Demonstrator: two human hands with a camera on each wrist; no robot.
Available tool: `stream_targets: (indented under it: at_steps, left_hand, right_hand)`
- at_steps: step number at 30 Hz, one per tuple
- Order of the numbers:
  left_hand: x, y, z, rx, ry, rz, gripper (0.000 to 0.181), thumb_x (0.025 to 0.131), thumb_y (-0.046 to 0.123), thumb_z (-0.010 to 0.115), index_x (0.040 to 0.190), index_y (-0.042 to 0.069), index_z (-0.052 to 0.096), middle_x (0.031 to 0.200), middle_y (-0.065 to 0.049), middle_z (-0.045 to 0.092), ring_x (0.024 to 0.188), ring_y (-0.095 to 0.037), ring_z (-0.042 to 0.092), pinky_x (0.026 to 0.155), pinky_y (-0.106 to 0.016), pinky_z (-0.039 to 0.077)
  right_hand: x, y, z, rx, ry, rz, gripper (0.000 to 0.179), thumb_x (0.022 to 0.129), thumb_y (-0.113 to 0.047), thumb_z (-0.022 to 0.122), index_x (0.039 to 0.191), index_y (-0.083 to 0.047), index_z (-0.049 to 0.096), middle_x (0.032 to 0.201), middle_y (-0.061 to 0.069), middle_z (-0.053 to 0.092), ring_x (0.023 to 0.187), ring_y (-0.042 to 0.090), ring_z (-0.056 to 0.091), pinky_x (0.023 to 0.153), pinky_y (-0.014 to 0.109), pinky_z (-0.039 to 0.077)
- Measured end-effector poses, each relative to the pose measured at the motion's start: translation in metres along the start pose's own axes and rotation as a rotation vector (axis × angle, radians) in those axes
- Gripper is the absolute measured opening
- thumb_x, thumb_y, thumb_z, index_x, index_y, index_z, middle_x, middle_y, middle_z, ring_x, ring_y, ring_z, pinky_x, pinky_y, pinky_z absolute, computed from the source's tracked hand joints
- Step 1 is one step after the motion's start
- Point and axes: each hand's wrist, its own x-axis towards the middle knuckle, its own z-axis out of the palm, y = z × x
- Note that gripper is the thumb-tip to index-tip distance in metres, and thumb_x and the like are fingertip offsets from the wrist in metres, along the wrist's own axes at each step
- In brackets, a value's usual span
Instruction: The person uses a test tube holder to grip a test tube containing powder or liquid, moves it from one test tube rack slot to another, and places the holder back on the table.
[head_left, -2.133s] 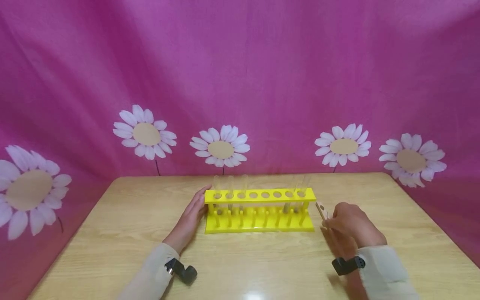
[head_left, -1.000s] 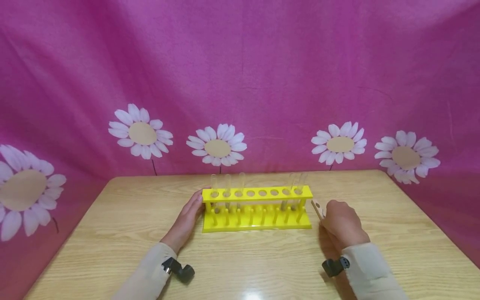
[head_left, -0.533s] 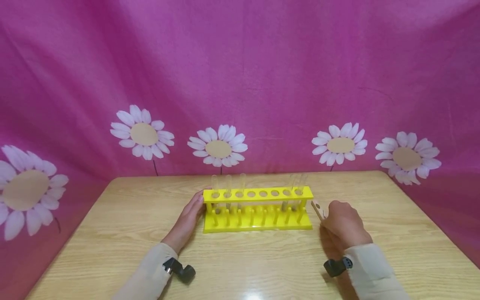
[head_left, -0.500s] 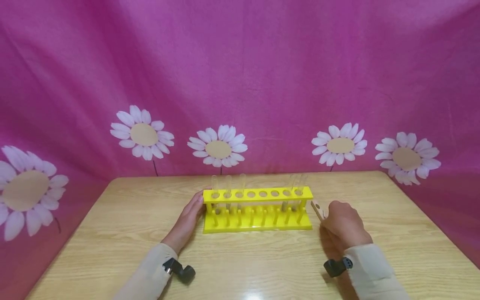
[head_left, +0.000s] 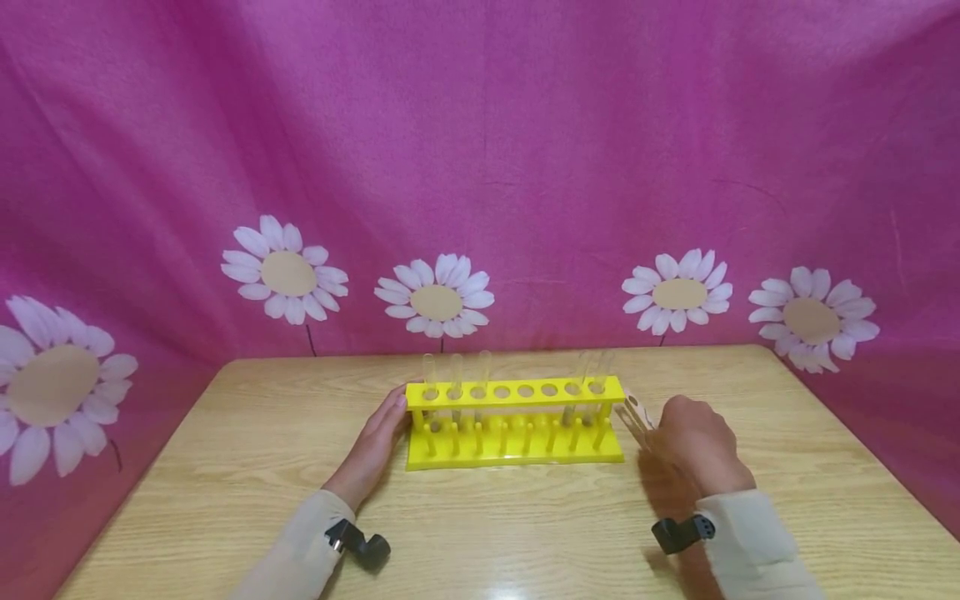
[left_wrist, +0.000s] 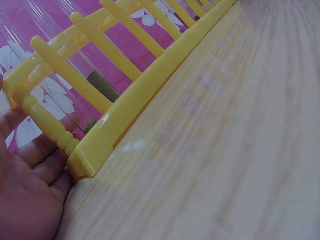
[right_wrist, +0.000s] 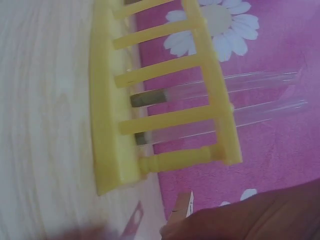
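A yellow test tube rack (head_left: pixel 517 457) stands upright on the table. Three glass test tubes fill its left end and two its right end, one a clear tube (right_wrist: pixel 262 81). Dark greenish-brown matter (left_wrist: pixel 102 87) lies in the bottom of a left-end tube. My left hand (head_left: pixel 375 446) rests against the rack's left end, its fingers extended behind the end post (left_wrist: pixel 47 122). Just off the right end, my right hand (head_left: pixel 697 442) grips a wooden test tube holder (right_wrist: pixel 181 207). The holder's tips point at the rack, its prongs spread apart in the head view.
The light wooden table (head_left: pixel 480 533) ends at the back against a pink curtain (head_left: pixel 525 167) printed with white daisies. Black wrist cameras sit on both sleeves, one the left wrist camera (head_left: pixel 360 546). The rack's middle holes hold no tubes.
The wooden holder's prongs have spread apart in my right hand, and its tips have come slightly nearer the rack. My left hand and the rack have stayed in place.
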Motion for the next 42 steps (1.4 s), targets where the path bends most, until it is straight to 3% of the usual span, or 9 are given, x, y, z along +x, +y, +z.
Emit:
stream_targets:
  at_steps: [12,16,26,31,38,42]
  left_hand:
    - [-0.001,0.002,0.000,0.007,0.002,-0.003,0.052,0.104,0.044,0.032,0.147,0.014,0.036,0.154,-0.007,0.032,0.144,-0.023,0.023,0.119,-0.042,0.017]
    - [-0.002,0.001,0.000,0.003,0.006,-0.011,0.053,0.104,0.045,0.032,0.147,0.014,0.036,0.153,-0.007,0.032,0.144,-0.023,0.023,0.119,-0.043,0.017]
    - [-0.001,0.002,0.000,0.021,0.017,-0.015,0.053,0.104,0.047,0.032,0.146,0.016,0.038,0.153,-0.005,0.033,0.143,-0.022,0.024,0.119,-0.043,0.018]
    - [0.000,0.001,0.001,0.015,0.017,-0.012,0.053,0.104,0.045,0.031,0.147,0.014,0.036,0.153,-0.007,0.032,0.144,-0.023,0.023,0.119,-0.043,0.017]
    - [0.000,0.003,0.003,0.063,0.060,-0.134,0.067,0.103,0.050,0.030,0.151,0.003,0.028,0.158,-0.012,0.021,0.145,-0.027,0.019,0.119,-0.043,0.016]
    - [0.000,0.003,0.003,0.087,0.063,-0.157,0.067,0.103,0.050,0.029,0.150,0.003,0.028,0.158,-0.012,0.021,0.145,-0.028,0.018,0.119,-0.044,0.014]
  right_hand:
    - [-0.010,-0.004,-0.022,0.098,0.096,-0.022,0.022,0.085,-0.020,0.066,0.075,-0.001,0.067,0.062,0.007,0.053,0.060,0.024,0.048,0.049,0.030,0.038]
    - [-0.014,-0.008,-0.025,0.153,0.171,-0.034,0.023,0.085,-0.020,0.065,0.083,0.003,0.066,0.065,0.008,0.055,0.061,0.024,0.048,0.049,0.030,0.038]
    - [-0.025,-0.020,-0.035,0.192,0.423,-0.130,0.019,0.088,-0.020,0.054,0.087,-0.001,0.058,0.066,0.008,0.054,0.059,0.026,0.047,0.049,0.031,0.036]
    - [-0.029,-0.027,-0.037,0.230,0.441,-0.128,0.022,0.090,-0.019,0.056,0.094,0.002,0.058,0.071,0.011,0.054,0.061,0.025,0.046,0.048,0.030,0.039]
    - [-0.035,-0.036,-0.040,0.316,0.424,-0.144,0.030,0.095,-0.025,0.057,0.091,0.004,0.064,0.063,0.009,0.051,0.055,0.023,0.046,0.040,0.029,0.042]
    - [-0.038,-0.040,-0.040,0.330,0.429,-0.166,0.031,0.095,-0.024,0.060,0.094,0.006,0.066,0.063,0.009,0.052,0.054,0.022,0.046,0.038,0.028,0.041]
